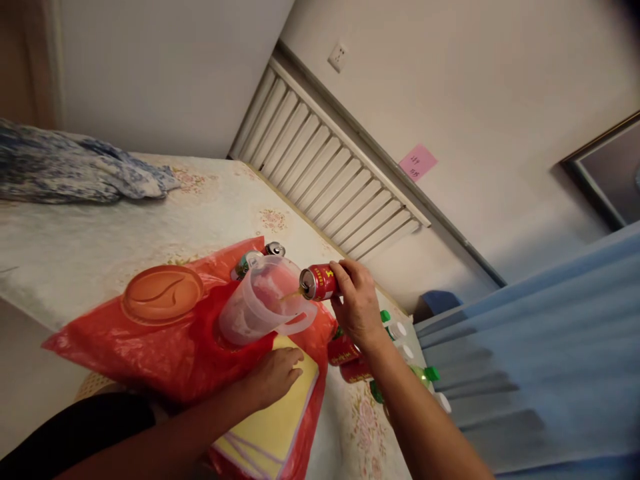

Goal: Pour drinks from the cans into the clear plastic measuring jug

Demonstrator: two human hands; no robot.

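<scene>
My right hand [357, 300] is wrapped round a red can [320, 283], tipped toward the left. A thin brownish stream runs from its opening into a translucent plastic pitcher [250, 310], whose handle faces right. My left hand [277, 378] rests on a folded yellow cloth [280, 417], fingers slightly spread and holding nothing. Pitcher and cloth lie on a red plastic bag [175, 357]. An orange round lid [163, 295] sits on the bag to the left of the pitcher.
Two opened cans [275, 249] stand behind the pitcher. Beyond my right hand are red cans [354, 370] and bottles with green caps [431, 374]. A patterned cloth [85, 167] lies at far left on the floral tablecloth [220, 207]. A radiator [325, 160] and blue curtain [550, 353] border the table.
</scene>
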